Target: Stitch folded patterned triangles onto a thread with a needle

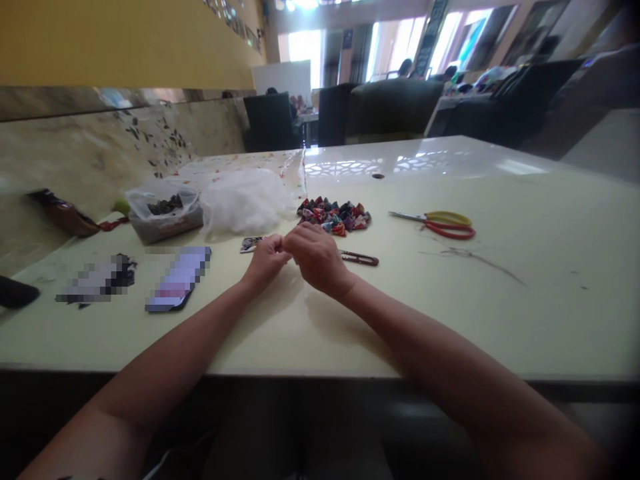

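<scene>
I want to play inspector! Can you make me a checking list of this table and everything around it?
Surface: pale glossy table, loose threads at right.
Job's things: left hand and right hand meet, fingers curled around something too small to tell.
Clutter: colourful fabric pieces, thread snips, scissors, white stuffing, plastic bag, phone.
Hands: both curled shut, contents hidden.
Cables: nothing seen.
Surroundings: dark chairs, bright windows, people far behind.

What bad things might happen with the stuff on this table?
The small snips lie right beside the right hand, so a sleeve or wrist might bump them. The loose thread near the scissors may snag. The pile of cloth pieces sits just behind both hands and might get scattered. What the left hand pinches is too small to tell.
</scene>
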Tool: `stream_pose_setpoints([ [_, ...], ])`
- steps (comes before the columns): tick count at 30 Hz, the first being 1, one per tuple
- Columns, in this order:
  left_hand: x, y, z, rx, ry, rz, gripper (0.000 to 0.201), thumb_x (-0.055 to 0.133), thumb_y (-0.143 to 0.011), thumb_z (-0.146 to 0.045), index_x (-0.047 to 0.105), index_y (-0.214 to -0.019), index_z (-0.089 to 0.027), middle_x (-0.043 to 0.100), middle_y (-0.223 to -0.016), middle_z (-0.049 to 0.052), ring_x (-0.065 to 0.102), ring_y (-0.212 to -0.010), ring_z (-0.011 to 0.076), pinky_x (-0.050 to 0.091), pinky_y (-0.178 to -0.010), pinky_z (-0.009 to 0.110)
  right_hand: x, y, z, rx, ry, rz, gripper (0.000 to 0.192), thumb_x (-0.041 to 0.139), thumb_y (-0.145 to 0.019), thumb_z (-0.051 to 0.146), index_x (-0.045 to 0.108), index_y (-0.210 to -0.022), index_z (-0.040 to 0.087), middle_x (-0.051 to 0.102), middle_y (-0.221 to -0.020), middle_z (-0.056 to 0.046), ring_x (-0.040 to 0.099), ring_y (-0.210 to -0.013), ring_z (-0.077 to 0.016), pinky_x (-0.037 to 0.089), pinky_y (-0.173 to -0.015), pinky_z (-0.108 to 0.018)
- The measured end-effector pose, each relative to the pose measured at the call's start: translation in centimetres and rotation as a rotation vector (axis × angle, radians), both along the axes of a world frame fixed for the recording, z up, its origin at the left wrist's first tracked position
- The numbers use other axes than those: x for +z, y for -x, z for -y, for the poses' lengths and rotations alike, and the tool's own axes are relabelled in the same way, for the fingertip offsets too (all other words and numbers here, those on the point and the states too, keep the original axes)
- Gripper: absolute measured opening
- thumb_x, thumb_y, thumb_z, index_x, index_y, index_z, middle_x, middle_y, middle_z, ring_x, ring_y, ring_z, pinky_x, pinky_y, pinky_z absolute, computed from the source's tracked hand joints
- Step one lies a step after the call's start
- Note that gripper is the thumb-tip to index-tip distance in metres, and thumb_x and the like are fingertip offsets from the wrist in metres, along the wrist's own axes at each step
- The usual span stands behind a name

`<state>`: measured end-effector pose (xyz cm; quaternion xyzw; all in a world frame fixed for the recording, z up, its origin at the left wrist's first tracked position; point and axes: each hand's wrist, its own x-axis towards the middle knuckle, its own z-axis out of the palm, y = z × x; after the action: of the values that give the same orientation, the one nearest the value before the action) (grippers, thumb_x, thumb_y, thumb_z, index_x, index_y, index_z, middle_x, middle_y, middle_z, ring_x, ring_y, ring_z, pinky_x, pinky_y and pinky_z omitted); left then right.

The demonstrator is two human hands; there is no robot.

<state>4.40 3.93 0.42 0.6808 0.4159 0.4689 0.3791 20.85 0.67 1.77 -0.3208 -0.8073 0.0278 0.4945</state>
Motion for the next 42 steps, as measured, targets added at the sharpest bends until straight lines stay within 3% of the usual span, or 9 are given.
stream_pose_setpoints([
  [3,-0.2,0.1,-0.4,0.014,0.124,0.139,0.023,0.08,-0.07,-0.037,0.069,-0.074,-0.017,0.068,-0.072,0.001,0.059,-0.069,0.0145,0.047,-0.067,0.028,1.0,-1.2,-0.2,0.159,0.327,-0.385,0.019,0.054,-0.103,0.031,0.05,-0.086,0.024,0.064,-0.082,-0.003,0.06,-0.078,-0.0167,0.047,-0.07,-0.032],
  [6,-0.2,0.3,-0.7,0.028,0.201,0.226,0.029,0.083,-0.067,-0.039,0.07,-0.077,-0.016,0.072,-0.082,0.004,0.064,-0.073,0.0145,0.05,-0.067,0.027,1.9,-2.7,-0.8,0.321,0.581,-0.637,0.031,0.061,-0.1,0.052,0.045,-0.093,0.027,0.058,-0.071,0.004,0.061,-0.07,-0.0148,0.048,-0.064,-0.03],
  [14,-0.7,1.0,-2.0,0.094,0.186,0.293,0.027,0.083,-0.068,-0.035,0.072,-0.08,-0.013,0.074,-0.079,0.005,0.068,-0.069,0.0145,0.058,-0.069,0.03,2.5,-3.9,-1.4,0.306,0.65,-0.579,0.033,0.073,-0.094,0.049,0.053,-0.088,0.024,0.054,-0.065,0.005,0.058,-0.064,-0.012,0.046,-0.065,-0.03],
  [18,-0.9,1.3,-2.5,0.13,0.181,0.368,0.025,0.083,-0.067,-0.032,0.069,-0.076,-0.013,0.073,-0.077,0.005,0.071,-0.07,0.0155,0.062,-0.074,0.033,3.1,-4.3,-0.9,0.393,0.684,-0.664,0.036,0.075,-0.091,0.052,0.05,-0.092,0.027,0.044,-0.061,0.009,0.054,-0.057,-0.0116,0.045,-0.059,-0.03],
  [21,-0.9,1.5,-2.9,0.162,0.172,0.406,0.025,0.084,-0.065,-0.03,0.067,-0.073,-0.013,0.072,-0.074,0.003,0.07,-0.067,0.0149,0.063,-0.072,0.033,3.9,-5.2,-0.7,0.403,0.653,-0.725,0.037,0.076,-0.089,0.054,0.049,-0.095,0.029,0.037,-0.063,0.009,0.047,-0.055,-0.0118,0.045,-0.056,-0.031],
  [25,-1.0,2.0,-3.6,0.213,0.15,0.395,0.029,0.086,-0.066,-0.031,0.065,-0.075,-0.014,0.07,-0.072,0.001,0.068,-0.064,0.0128,0.062,-0.07,0.031,4.4,-7.6,-1.5,0.247,0.523,-0.761,0.032,0.072,-0.091,0.056,0.052,-0.096,0.031,0.033,-0.065,0.007,0.042,-0.059,-0.0134,0.053,-0.063,-0.034],
  [32,-1.1,2.6,-4.4,0.263,0.152,0.424,0.028,0.087,-0.066,-0.028,0.065,-0.075,-0.014,0.066,-0.068,-0.002,0.066,-0.062,0.0122,0.061,-0.071,0.031,2.9,-11.3,-4.4,0.202,0.341,-1.012,0.033,0.081,-0.088,0.043,0.051,-0.088,0.029,0.032,-0.06,0.01,0.042,-0.054,-0.0098,0.063,-0.082,-0.038],
  [37,-1.0,2.4,-4.3,0.272,0.157,0.443,0.022,0.085,-0.066,-0.022,0.066,-0.072,-0.013,0.066,-0.067,-0.002,0.065,-0.061,0.0111,0.06,-0.068,0.029,1.6,-11.7,-5.8,-0.051,0.25,-1.026,0.026,0.072,-0.092,0.039,0.048,-0.087,0.028,0.033,-0.059,0.011,0.039,-0.048,-0.0069,0.063,-0.072,-0.033],
  [42,-0.9,2.2,-4.0,0.248,0.129,0.45,0.025,0.086,-0.065,-0.028,0.068,-0.074,-0.013,0.067,-0.068,-0.001,0.065,-0.063,0.0111,0.06,-0.069,0.028,1.3,-10.5,-5.9,-0.23,0.097,-0.915,0.015,0.067,-0.093,0.029,0.053,-0.087,0.026,0.045,-0.07,0.007,0.042,-0.054,-0.0071,0.059,-0.065,-0.027],
])
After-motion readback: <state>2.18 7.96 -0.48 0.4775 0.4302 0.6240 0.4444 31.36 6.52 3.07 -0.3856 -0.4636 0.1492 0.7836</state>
